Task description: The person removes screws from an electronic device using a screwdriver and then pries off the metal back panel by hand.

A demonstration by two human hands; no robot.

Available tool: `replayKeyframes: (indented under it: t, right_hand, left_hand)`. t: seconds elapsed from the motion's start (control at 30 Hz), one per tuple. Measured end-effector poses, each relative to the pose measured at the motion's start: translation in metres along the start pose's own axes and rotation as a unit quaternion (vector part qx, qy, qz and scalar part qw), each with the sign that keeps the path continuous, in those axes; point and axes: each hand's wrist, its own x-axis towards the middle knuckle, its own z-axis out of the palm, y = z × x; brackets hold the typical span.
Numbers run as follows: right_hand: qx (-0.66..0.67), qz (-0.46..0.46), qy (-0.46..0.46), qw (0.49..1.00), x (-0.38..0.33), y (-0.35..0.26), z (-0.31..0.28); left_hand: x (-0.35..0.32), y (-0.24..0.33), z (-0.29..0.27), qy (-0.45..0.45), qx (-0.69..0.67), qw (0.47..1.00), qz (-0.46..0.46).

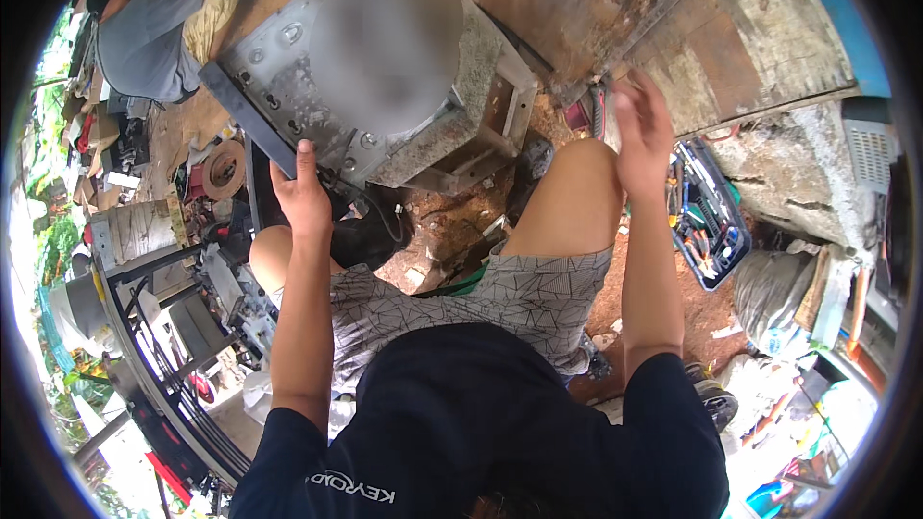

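Observation:
A grey, worn metal casing [277,72] leans in front of me, its flat face dotted with round fittings and its middle smeared by a blurred round patch. My left hand [304,194] grips the lower corner of its dark edge bar, thumb up on the near side; the other fingers are partly hidden behind the edge. Off to the casing's right, my right hand [642,139] is raised beside my knee, holding nothing, its fingers apart and slightly blurred. Near that hand lies a small red object [577,116] that I cannot make out.
An open toolbox [738,242] with several hand tools lies right of my knee. Worn wooden boards [769,19] stretch across the far right. At the far left a co-worker [144,38] in grey bends over. A metal frame [183,365] and scrap crowd my left side.

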Motion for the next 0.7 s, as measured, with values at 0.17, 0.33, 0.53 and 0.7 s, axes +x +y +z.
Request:
replayKeyframes:
  t: [0.17,0.33,0.53,0.7]
  right_hand:
    - [-0.112,-0.099,-0.172,0.974,0.028,-0.077,0.092]
    - [0.209,0.197,-0.321,0.903,0.028,-0.151,0.116]
    - [0.168,0.167,-0.307,0.922,-0.021,-0.179,0.175]
    - [0.226,0.178,-0.297,0.91,-0.006,-0.162,0.147]
  left_hand:
    - [0.006,0.001,-0.009,0.004,0.05,0.995,0.084]
    - [0.008,0.013,0.002,0.093,0.271,0.885,0.366]
    - [0.003,-0.007,-0.019,0.129,0.312,0.831,0.443]
    - [-0.008,0.015,-0.019,-0.005,0.24,0.872,0.426]
